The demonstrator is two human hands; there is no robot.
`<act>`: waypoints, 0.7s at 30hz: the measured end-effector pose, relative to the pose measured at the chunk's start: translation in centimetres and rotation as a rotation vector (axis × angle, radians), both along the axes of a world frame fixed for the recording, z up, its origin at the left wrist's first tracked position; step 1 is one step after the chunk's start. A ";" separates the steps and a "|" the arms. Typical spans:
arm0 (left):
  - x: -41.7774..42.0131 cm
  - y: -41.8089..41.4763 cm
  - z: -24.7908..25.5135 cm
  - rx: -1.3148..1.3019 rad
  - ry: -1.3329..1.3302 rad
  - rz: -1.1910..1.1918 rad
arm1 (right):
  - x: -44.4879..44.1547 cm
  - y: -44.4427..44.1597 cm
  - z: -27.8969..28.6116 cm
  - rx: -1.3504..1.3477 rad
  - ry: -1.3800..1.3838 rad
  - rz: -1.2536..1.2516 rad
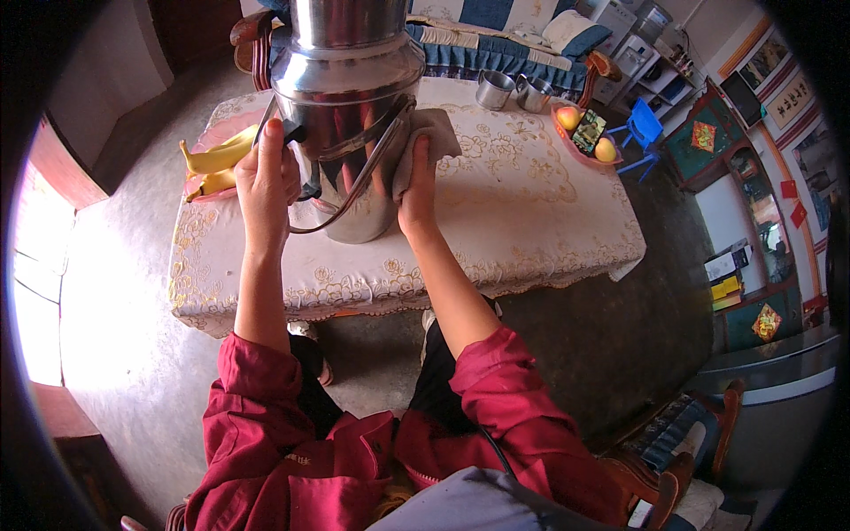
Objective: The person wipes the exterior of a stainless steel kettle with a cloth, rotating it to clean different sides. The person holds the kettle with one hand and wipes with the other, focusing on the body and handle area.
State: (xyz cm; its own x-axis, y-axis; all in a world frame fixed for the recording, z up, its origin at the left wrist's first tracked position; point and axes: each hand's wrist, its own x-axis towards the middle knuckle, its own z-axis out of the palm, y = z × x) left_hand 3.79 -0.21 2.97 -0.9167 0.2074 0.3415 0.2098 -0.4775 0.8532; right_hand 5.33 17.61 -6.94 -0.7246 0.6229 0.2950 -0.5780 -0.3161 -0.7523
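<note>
A tall stainless-steel vessel (358,79) with a stepped, narrower upper part stands near the left end of the table; its top runs out of view. A metal bail handle (362,179) hangs slantwise across its front. At the vessel's left side, my left hand (269,176) is closed around a black grip (292,133), thumb pointing up. My right hand (420,186) presses a folded grey-brown cloth (438,136) against the right side of the steel wall. Most of the fingers of my right hand are hidden behind the cloth and vessel.
A white tablecloth with gold flowers (518,212) covers the table. Bananas (222,152) lie in a pink dish (216,133) on the left. Two steel mugs (495,89) and a pink fruit basket (584,159) stand at the right. Beyond are a sofa (491,53) and a blue chair (641,126).
</note>
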 end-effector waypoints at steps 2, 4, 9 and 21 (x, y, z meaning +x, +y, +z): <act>0.1 0.0 0.0 -0.013 0.019 0.010 | -0.2 0.2 -0.5 0.025 -0.040 -0.011; 0.0 0.1 0.0 -0.005 0.013 0.000 | -0.6 0.9 -1.7 -0.012 -0.076 0.044; -0.1 0.0 -0.1 -0.004 0.003 -0.003 | -0.3 2.0 -2.4 -0.221 -0.225 0.409; -0.2 0.0 -0.3 -0.018 0.019 0.013 | 1.3 0.6 1.8 -0.123 -0.072 0.399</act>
State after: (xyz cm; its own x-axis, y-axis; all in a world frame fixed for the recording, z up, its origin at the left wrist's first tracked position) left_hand 3.58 -0.25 2.70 -0.9127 0.2022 0.3552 0.2321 -0.4589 0.8577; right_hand 6.62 18.18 -5.09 -0.9320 0.3172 0.1755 -0.3396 -0.5943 -0.7290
